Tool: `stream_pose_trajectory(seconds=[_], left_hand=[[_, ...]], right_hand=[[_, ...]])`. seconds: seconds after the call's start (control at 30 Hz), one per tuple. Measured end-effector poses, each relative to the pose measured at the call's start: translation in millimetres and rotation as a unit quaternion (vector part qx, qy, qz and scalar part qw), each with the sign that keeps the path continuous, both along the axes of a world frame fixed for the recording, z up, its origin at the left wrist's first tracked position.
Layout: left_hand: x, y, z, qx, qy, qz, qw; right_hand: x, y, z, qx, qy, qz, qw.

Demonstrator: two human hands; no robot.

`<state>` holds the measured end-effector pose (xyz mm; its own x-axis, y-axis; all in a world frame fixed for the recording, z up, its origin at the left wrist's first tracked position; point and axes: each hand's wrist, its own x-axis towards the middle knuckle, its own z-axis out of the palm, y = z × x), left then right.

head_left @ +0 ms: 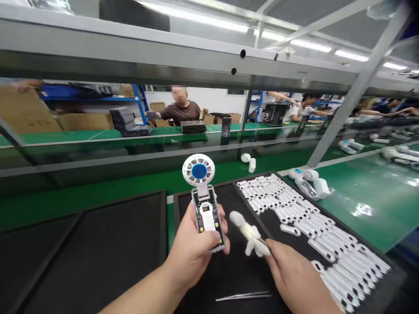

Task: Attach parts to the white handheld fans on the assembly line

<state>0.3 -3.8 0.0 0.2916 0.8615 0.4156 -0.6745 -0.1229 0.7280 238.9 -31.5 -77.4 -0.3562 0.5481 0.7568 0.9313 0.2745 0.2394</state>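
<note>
My left hand (196, 244) is wrapped round a small handheld fan (199, 172) with a round white grille, a blue centre and a clear body showing dark electronics. A white strip with a small dark window (207, 216) lies along that body, and my thumb rests on its lower part. My right hand (290, 266) is closed on the narrow end of a tool with a rounded white tip and white wrapping (250, 233); its exact kind is unclear. The tip stands apart from the fan, to its right. Below, metal tweezers (244, 296) lie on a black tray (225, 270).
Rows of white strips (304, 218) fill the tray's right side. Bagged fan parts (310, 181) lie behind it on the green bench (363, 192). Another black tray (127, 244) is at left. A metal shelf beam (147, 52) crosses overhead; co-workers (183, 109) sit opposite.
</note>
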Motion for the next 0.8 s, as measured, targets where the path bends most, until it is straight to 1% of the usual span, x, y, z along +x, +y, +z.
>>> stream_pose_trajectory(seconds=[0.1, 0.17, 0.27, 0.37, 0.43, 0.53, 0.6, 0.67, 0.73, 0.77, 0.8], left_hand=[[0, -4, -1.3, 0.008, 0.036, -0.031, 0.999], [0, -4, -2.3, 0.001, 0.07, -0.026, 0.997], [0, -3, -2.0, -0.025, 0.1, -0.016, 0.995], [1, -2, -0.9, -0.067, 0.081, -0.037, 0.994], [1, 0, -0.9, -0.086, 0.057, -0.035, 0.994], [1, 5, -1.3, -0.099, 0.058, -0.007, 0.993], [-1, 12, -0.7, -0.108, 0.072, 0.015, 0.991], [-4, 22, 0.9, -0.132, 0.084, 0.051, 0.986], [-9, 39, 3.0, -0.169, 0.095, 0.115, 0.974], [-13, 50, 3.5, -0.188, 0.104, 0.152, 0.965], [-18, 62, 3.4, -0.206, 0.114, 0.196, 0.952]], right_hand=[[-4, 8, -10.1, -0.049, -0.046, 0.006, 0.998], [-8, 9, -13.7, -0.076, -0.07, 0.012, 0.995], [-13, 7, -13.9, -0.107, -0.069, 0.005, 0.992], [-13, 6, -12.6, -0.139, -0.053, 0.0, 0.989], [-13, 5, -13.3, -0.154, -0.039, 0.002, 0.987], [-14, 3, -14.5, -0.185, 0.0, -0.01, 0.983], [-17, 0, -11.5, -0.219, 0.049, -0.017, 0.974], [-18, -3, -3.1, -0.239, 0.118, 0.008, 0.964], [-12, -4, 10.3, -0.226, 0.186, 0.041, 0.955], [-5, -4, 18.0, -0.214, 0.21, 0.041, 0.953], [4, -3, 25.9, -0.205, 0.224, 0.025, 0.953]])
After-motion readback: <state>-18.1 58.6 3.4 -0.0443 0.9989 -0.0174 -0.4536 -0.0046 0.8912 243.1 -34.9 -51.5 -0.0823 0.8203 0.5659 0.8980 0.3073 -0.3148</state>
